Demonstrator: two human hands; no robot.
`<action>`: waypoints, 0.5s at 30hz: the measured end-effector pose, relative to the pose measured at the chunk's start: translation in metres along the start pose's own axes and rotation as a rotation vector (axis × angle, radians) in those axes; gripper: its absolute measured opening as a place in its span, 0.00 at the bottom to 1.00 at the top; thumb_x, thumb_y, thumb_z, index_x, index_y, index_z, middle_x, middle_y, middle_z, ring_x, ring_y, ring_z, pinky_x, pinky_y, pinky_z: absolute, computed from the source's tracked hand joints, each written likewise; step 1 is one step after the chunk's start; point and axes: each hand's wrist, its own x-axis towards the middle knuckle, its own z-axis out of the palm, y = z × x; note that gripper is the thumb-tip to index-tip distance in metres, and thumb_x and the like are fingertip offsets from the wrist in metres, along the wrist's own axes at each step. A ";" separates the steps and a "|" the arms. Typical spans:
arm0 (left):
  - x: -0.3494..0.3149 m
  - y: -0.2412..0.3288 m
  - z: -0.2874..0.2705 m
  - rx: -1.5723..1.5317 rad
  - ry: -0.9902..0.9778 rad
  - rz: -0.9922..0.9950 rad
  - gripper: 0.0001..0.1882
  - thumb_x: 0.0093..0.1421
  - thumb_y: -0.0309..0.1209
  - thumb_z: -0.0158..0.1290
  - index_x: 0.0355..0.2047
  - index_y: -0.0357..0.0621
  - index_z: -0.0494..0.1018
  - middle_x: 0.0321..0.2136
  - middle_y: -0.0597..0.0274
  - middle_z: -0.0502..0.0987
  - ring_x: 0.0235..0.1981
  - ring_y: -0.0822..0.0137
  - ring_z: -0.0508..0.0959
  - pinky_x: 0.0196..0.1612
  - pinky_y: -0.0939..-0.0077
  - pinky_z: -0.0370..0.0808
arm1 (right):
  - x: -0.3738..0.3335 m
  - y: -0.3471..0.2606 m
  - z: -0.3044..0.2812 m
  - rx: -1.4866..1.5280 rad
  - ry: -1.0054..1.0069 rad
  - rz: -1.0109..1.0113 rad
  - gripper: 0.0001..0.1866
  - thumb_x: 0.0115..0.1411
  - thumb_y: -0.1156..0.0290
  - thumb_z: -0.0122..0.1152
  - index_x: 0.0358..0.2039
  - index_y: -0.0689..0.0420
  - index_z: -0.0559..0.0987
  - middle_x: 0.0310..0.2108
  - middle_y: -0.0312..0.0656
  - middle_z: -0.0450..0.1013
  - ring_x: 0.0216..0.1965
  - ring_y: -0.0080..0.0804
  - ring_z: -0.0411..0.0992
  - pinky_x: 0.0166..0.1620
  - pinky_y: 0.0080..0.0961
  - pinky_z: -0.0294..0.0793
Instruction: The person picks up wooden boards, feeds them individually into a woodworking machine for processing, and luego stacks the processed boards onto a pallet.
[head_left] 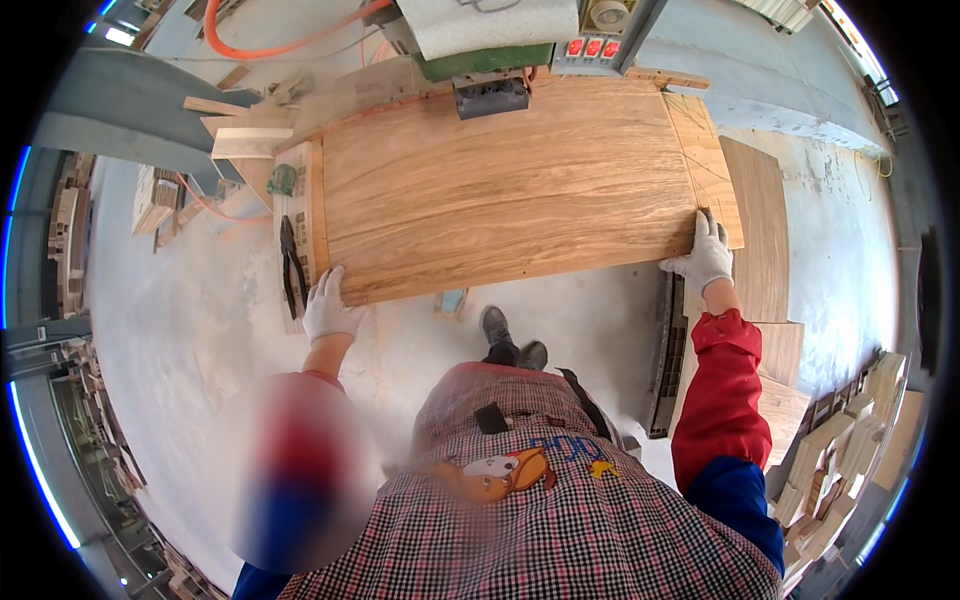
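Observation:
A large wooden board (510, 185) lies flat on a machine table in front of me. My left hand (328, 308), in a white glove, grips the board's near left corner. My right hand (706, 256), also gloved in white, holds the near right corner. Both arms reach out wide, in red and blue sleeves. At the far side of the board stands a green machine (480, 55) with a black part pressed close to the board's far edge and red buttons to the right.
Black pliers (291, 268) lie on a narrow wooden strip left of the board. Stacked wooden boards (760, 235) stand at the right, small wood blocks (850, 440) at the lower right. An orange hose (250, 45) curls at the top left. Dusty concrete floor lies below.

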 end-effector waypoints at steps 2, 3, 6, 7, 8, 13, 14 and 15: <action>0.000 0.000 0.001 0.000 0.002 0.007 0.41 0.40 0.36 0.67 0.57 0.53 0.63 0.57 0.57 0.66 0.57 0.55 0.65 0.58 0.66 0.66 | 0.000 0.001 0.000 0.010 0.005 -0.008 0.59 0.33 0.56 0.77 0.63 0.57 0.53 0.67 0.42 0.47 0.65 0.48 0.47 0.60 0.47 0.59; 0.000 -0.002 0.001 0.005 0.004 0.014 0.42 0.40 0.36 0.67 0.57 0.53 0.63 0.57 0.57 0.66 0.57 0.54 0.65 0.58 0.66 0.66 | 0.000 0.000 0.000 0.010 0.001 -0.004 0.59 0.33 0.56 0.77 0.63 0.57 0.53 0.67 0.42 0.47 0.65 0.47 0.47 0.60 0.47 0.59; 0.001 -0.001 -0.001 0.010 -0.003 0.030 0.42 0.39 0.36 0.67 0.57 0.53 0.63 0.56 0.57 0.66 0.56 0.54 0.66 0.57 0.66 0.66 | -0.001 -0.001 -0.002 0.006 -0.002 0.008 0.58 0.33 0.57 0.77 0.63 0.57 0.54 0.67 0.42 0.47 0.66 0.47 0.47 0.60 0.46 0.59; 0.002 0.000 -0.002 0.010 -0.008 0.034 0.42 0.39 0.36 0.68 0.57 0.53 0.63 0.56 0.56 0.67 0.56 0.54 0.66 0.57 0.65 0.66 | -0.001 0.000 0.000 -0.001 0.001 0.012 0.58 0.33 0.57 0.77 0.63 0.57 0.54 0.67 0.42 0.47 0.66 0.46 0.47 0.60 0.47 0.58; 0.002 -0.002 -0.002 0.010 0.002 0.046 0.42 0.39 0.36 0.68 0.56 0.52 0.63 0.56 0.56 0.67 0.56 0.53 0.66 0.57 0.65 0.67 | -0.001 0.000 0.001 -0.005 0.002 0.013 0.58 0.33 0.57 0.77 0.63 0.57 0.54 0.67 0.41 0.47 0.66 0.46 0.47 0.60 0.47 0.58; 0.003 -0.006 0.000 0.004 0.018 0.077 0.42 0.38 0.36 0.68 0.56 0.51 0.64 0.55 0.54 0.67 0.55 0.52 0.67 0.57 0.65 0.67 | -0.001 -0.002 0.000 0.014 0.008 0.005 0.58 0.34 0.57 0.77 0.63 0.57 0.54 0.67 0.41 0.47 0.66 0.46 0.47 0.60 0.47 0.58; 0.003 -0.005 0.000 0.013 0.017 0.077 0.42 0.38 0.37 0.68 0.56 0.51 0.64 0.55 0.54 0.67 0.55 0.52 0.67 0.57 0.64 0.67 | -0.002 -0.002 -0.001 0.011 0.005 0.008 0.57 0.34 0.57 0.77 0.63 0.57 0.54 0.67 0.41 0.47 0.66 0.46 0.47 0.60 0.47 0.58; 0.003 -0.004 -0.001 0.022 0.016 0.076 0.42 0.39 0.37 0.68 0.56 0.51 0.64 0.55 0.54 0.67 0.55 0.52 0.67 0.56 0.64 0.67 | -0.002 -0.003 -0.003 0.011 -0.002 0.011 0.57 0.34 0.57 0.77 0.63 0.57 0.54 0.67 0.41 0.47 0.66 0.46 0.47 0.60 0.47 0.58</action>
